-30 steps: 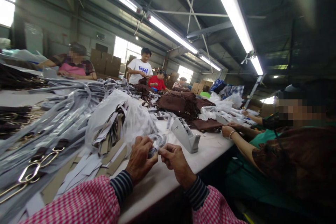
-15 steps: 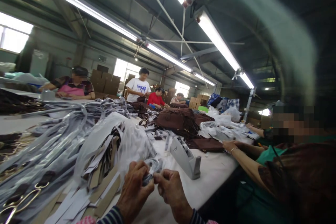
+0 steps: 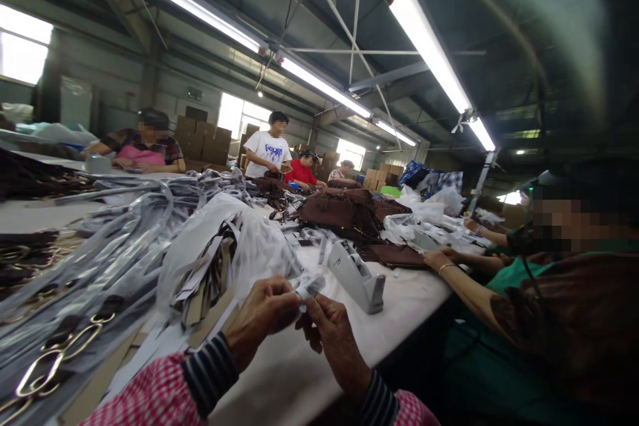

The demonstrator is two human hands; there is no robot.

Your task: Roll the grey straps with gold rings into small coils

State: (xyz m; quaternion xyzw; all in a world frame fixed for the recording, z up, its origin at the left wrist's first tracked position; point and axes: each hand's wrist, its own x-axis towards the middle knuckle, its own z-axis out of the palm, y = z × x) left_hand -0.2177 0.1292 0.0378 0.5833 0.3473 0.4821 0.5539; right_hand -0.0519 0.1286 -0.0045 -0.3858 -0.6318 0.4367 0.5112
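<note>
The left hand (image 3: pixel 267 309) and right hand (image 3: pixel 332 329) nearly meet, fingers pinched closed on a clear plastic-wrapped bundle (image 3: pixel 308 286) between them. Just beyond the right hand stands a grey tape dispenser (image 3: pixel 354 276). Left of the left hand lie cardboard strips (image 3: pixel 212 279) in a translucent plastic bag (image 3: pixel 259 239). Farther off, past the dispenser, brown bags (image 3: pixel 339 210) are piled up on the white table (image 3: pixel 399 293).

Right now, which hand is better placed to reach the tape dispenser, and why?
Probably the right hand: it is nearer the dispenser; the left hand is farther off. Both seem to hold the clear plastic, so the right may first have to release its grip.
</note>
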